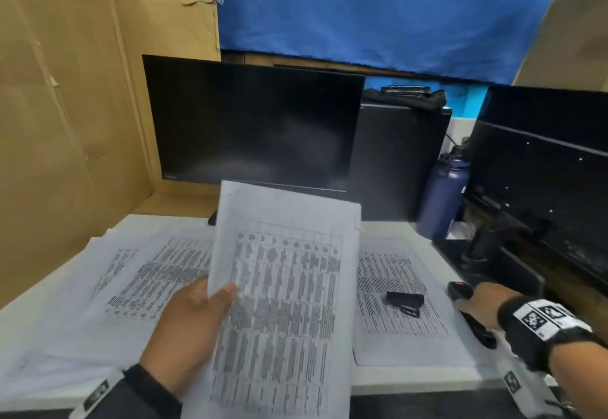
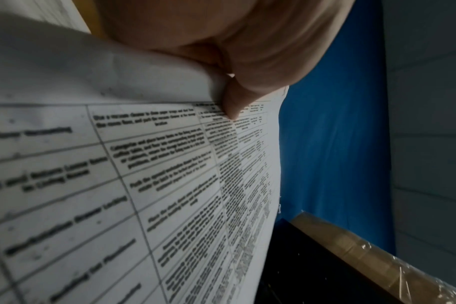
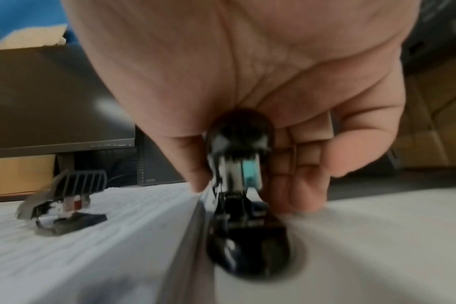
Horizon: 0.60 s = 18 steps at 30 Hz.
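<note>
My left hand (image 1: 204, 306) holds a sheaf of printed table sheets (image 1: 283, 287) tilted up above the white table (image 1: 411, 376), thumb on the front and fingers hidden behind. In the left wrist view the thumb (image 2: 234, 102) presses on the sheets (image 2: 117, 185). My right hand (image 1: 477, 300) grips a black stapler (image 1: 460, 290) at the table's right edge. The right wrist view shows the thumb and fingers (image 3: 294, 174) curled round the stapler (image 3: 239, 185), whose base rests on the table.
Printed sheets (image 1: 148, 270) cover the table's left; another stack (image 1: 401, 336) on the right carries a small black staple remover (image 1: 404, 301). Behind stand a dark monitor (image 1: 253, 129), a black computer tower (image 1: 401, 162), a purple bottle (image 1: 444, 195). Cardboard (image 1: 65, 122) walls the left.
</note>
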Each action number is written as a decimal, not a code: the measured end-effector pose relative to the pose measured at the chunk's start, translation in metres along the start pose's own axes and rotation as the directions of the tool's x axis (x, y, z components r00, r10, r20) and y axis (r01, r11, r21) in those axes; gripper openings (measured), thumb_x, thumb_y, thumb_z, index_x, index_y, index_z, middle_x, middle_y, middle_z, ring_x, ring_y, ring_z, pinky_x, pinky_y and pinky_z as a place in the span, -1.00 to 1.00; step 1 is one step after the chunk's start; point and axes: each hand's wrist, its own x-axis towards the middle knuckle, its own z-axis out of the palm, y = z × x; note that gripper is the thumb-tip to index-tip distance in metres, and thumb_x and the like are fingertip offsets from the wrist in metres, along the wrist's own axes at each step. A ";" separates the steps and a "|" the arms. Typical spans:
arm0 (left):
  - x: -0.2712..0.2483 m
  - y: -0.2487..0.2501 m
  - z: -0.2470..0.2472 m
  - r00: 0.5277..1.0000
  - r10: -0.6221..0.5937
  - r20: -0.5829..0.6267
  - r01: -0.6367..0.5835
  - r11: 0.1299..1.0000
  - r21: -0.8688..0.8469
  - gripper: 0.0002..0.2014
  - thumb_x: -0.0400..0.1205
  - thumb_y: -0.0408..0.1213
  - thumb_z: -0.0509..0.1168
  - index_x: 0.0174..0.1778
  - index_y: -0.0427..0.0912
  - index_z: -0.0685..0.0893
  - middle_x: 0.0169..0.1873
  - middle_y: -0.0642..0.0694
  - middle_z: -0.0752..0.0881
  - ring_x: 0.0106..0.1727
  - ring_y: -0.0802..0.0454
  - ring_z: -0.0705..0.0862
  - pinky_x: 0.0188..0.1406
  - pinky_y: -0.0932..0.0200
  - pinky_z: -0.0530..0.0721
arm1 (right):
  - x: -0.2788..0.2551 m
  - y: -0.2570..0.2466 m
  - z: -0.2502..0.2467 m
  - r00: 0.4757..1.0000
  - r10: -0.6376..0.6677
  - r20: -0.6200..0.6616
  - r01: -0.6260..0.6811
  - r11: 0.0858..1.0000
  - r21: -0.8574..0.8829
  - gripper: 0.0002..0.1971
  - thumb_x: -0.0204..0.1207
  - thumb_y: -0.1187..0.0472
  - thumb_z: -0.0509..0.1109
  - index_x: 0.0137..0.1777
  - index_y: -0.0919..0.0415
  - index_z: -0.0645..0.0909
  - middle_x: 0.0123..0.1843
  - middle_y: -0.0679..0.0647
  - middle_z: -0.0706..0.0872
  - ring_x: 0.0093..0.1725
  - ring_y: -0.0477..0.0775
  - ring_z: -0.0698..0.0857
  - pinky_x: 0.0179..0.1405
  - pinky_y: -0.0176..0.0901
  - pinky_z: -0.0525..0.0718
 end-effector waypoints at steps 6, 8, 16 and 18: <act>-0.008 -0.007 0.005 0.999 0.013 0.051 -0.016 0.997 0.075 -0.77 0.77 -0.11 0.34 -0.16 -0.08 0.76 -0.49 0.03 0.50 -0.43 0.11 0.47 -0.42 0.26 0.46 | -0.013 0.009 -0.012 0.969 0.051 -0.243 0.072 0.879 0.471 -0.69 0.55 0.04 0.48 -0.04 0.33 0.66 -0.20 0.31 0.79 -0.13 0.31 0.76 -0.07 0.07 0.65; -0.012 -0.004 0.006 0.997 0.049 0.062 -0.056 0.992 0.115 -0.75 0.77 -0.15 0.33 -0.25 -0.02 0.69 -0.60 0.07 0.47 -0.57 0.24 0.40 -0.57 0.41 0.39 | -0.039 0.003 -0.030 0.942 0.046 -0.332 0.178 0.772 0.611 -0.70 0.43 0.03 0.62 -0.08 0.26 0.68 -0.38 0.24 0.81 -0.32 0.31 0.78 -0.29 0.10 0.73; -0.030 -0.003 0.025 0.958 0.174 0.228 -0.260 0.862 0.435 -0.89 0.76 0.06 0.26 -0.03 0.39 0.64 -0.30 0.20 0.76 -0.36 0.27 0.65 -0.30 0.36 0.56 | -0.186 -0.081 -0.071 0.870 -0.068 -0.489 0.469 -0.190 0.862 -0.63 0.51 -0.17 0.41 -0.08 0.18 0.66 -0.31 0.11 0.78 -0.28 0.12 0.83 -0.11 0.08 0.75; -0.037 0.000 0.027 0.929 0.205 0.308 -0.339 0.805 0.487 -0.80 0.76 0.08 0.25 -0.05 0.62 0.50 -0.24 0.42 0.70 -0.22 0.36 0.67 -0.33 0.43 0.52 | -0.208 -0.097 -0.073 0.813 -0.025 -0.582 0.575 -0.121 0.809 -0.42 0.39 -0.40 0.24 -0.15 0.16 0.67 -0.27 0.14 0.83 -0.26 0.12 0.85 -0.22 -0.09 0.77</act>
